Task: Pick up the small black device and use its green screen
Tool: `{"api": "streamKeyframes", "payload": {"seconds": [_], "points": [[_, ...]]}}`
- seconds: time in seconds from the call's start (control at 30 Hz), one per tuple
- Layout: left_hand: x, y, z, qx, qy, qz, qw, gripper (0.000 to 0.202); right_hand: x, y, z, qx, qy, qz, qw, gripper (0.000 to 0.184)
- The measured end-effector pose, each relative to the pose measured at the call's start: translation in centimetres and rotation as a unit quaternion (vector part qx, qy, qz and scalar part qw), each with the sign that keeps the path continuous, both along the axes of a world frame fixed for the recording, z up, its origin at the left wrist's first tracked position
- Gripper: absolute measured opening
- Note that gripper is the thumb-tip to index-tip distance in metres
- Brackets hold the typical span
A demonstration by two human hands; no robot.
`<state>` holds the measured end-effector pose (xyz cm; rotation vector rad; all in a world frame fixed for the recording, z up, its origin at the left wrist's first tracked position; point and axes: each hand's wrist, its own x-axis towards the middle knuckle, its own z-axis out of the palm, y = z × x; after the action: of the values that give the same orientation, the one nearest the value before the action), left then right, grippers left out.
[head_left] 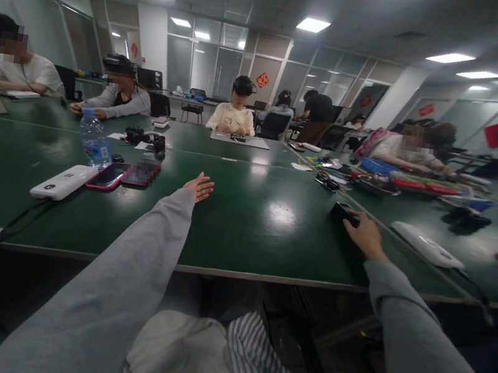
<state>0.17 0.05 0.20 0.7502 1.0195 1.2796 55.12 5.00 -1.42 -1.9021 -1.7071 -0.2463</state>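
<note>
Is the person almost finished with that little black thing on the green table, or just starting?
Just starting, it seems. Nothing looks done yet: the green table in front is bare. In hand: the right hand rests on a small black box-shaped object, apparently gripping it. The left hand stretches out open, holding nothing. Picking the object up or moving it still seems left.

Green table, grey sleeves

Dark green table (243, 223); white power bank (64, 181); pink phone (107, 176); black box (343, 213); striped cloth (263, 365).
</note>
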Motion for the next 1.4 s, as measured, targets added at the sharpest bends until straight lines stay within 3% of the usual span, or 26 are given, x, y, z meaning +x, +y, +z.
{"api": "streamKeyframes", "payload": {"seconds": [0.07, 0.17, 0.23, 0.3, 0.4, 0.47, 0.57, 0.73, 0.83, 0.93, 1.03, 1.3, 1.4], "points": [[0.3, 0.0, 0.1, 0.001, 0.019, 0.012, 1.000, 0.047, -4.0, 0.4, 0.5, -0.028, -0.007, 0.050, 0.998, 0.046], [0.8, 0.3, -0.1, 0.015, 0.069, 0.030, 0.997, 0.043, -12.4, 0.8, 1.2, -0.029, 0.004, 0.196, 0.980, 0.046], [0.9, 0.7, -0.3, 0.029, 0.112, 0.050, 0.992, 0.038, -18.7, 0.7, 1.5, -0.027, 0.033, 0.316, 0.948, 0.045], [0.8, 1.2, -0.7, 0.050, 0.161, 0.093, 0.981, 0.035, -24.6, 0.3, 1.5, -0.032, 0.067, 0.434, 0.898, 0.042], [0.3, 2.1, -1.4, 0.121, 0.231, 0.154, 0.953, 0.035, -31.6, -0.5, 1.0, -0.018, 0.099, 0.523, 0.846, 0.042], [0.0, 2.5, -2.1, 0.184, 0.270, 0.151, 0.933, 0.035, -34.4, -0.9, 0.5, -0.016, 0.116, 0.563, 0.818, 0.042], [-0.3, 2.7, -3.1, 0.254, 0.352, 0.133, 0.891, 0.035, -35.9, -1.3, -0.4, -0.012, 0.145, 0.590, 0.794, 0.049], [-0.5, 2.4, -3.9, 0.321, 0.467, 0.115, 0.816, 0.038, -35.1, -1.8, -0.7, -0.018, 0.185, 0.602, 0.776, 0.068], [-0.7, 2.2, -3.9, 0.326, 0.507, 0.082, 0.793, 0.048, -34.8, -1.9, -0.7, -0.038, 0.227, 0.561, 0.795, 0.074], [-0.7, 2.0, -3.8, 0.336, 0.565, 0.059, 0.752, 0.070, -34.8, -1.5, -1.0, -0.060, 0.272, 0.493, 0.824, 0.077], [-0.6, 1.6, -3.6, 0.337, 0.618, 0.053, 0.708, 0.077, -34.8, -1.1, -1.3, -0.077, 0.312, 0.454, 0.831, 0.077], [0.2, 0.8, -2.2, 0.321, 0.730, 0.053, 0.601, 0.065, -35.2, -1.8, -1.1, -0.129, 0.395, 0.445, 0.794, 0.070], [0.4, 0.5, -1.4, 0.309, 0.747, 0.051, 0.587, 0.061, -35.3, -2.0, -0.8, -0.122, 0.411, 0.434, 0.792, 0.066]]}}
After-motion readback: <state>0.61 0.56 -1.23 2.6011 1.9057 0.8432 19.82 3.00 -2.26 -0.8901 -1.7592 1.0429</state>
